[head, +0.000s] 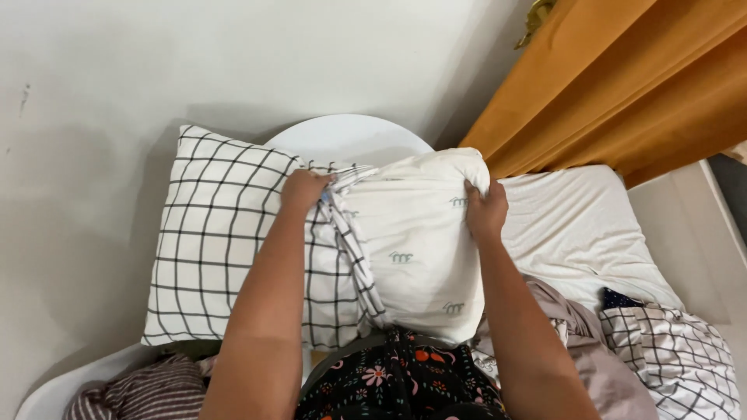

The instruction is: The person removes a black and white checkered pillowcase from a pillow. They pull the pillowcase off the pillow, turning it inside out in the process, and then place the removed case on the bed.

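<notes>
A white pillow [412,241] with small grey-green marks lies across my lap, its left end partly inside a white pillowcase [218,233] with a black grid pattern. My left hand [305,190] grips the bunched open edge of the pillowcase at the pillow's top. My right hand [486,210] clutches the pillow's bare upper right corner. Both forearms reach up from the bottom of the view.
An orange curtain [622,85] hangs at the upper right. A bed with a white sheet [576,225] lies to the right, with a grid-pattern cover [677,358] and beige cloth [591,350]. A round white chair back [350,136] stands against the grey wall. Striped cloth [140,389] lies lower left.
</notes>
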